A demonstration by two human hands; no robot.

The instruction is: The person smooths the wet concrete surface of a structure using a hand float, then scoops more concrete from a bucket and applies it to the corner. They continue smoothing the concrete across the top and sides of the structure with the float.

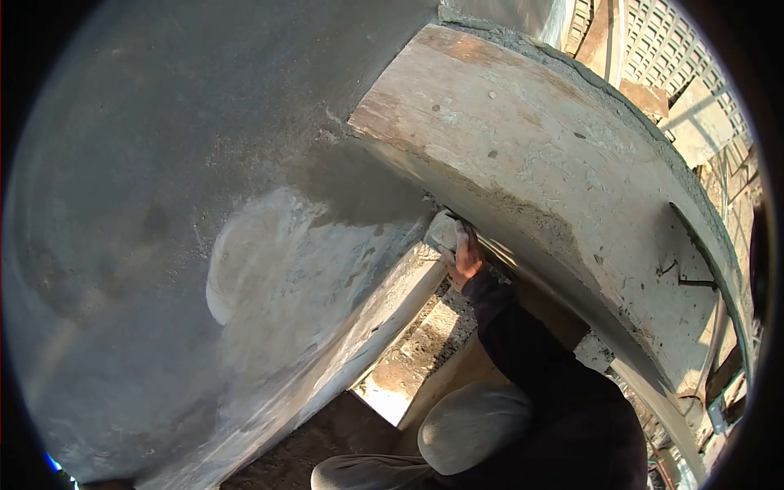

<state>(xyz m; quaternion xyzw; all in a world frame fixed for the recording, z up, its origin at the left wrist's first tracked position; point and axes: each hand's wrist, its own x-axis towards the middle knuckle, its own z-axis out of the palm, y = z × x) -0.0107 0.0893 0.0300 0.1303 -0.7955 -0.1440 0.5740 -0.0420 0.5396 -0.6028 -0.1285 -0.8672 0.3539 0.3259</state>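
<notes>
Right hand (pixel 467 261) is clamped on a pale blocky piece (pixel 443 232), material unclear, tucked in at the inner foot of the curved panel (pixel 523 135), likely gripped from the side so its face can bear on the corner; left hand's out of view, can't tell its state. Left of the panel: grey cement surface (pixel 122 171), damp-dark beside a paler patch (pixel 233 257). Sunlit lattice (pixel 657 45) lies beyond the panel's outer rim, gritty board (pixel 408 359) below its inner face.
</notes>
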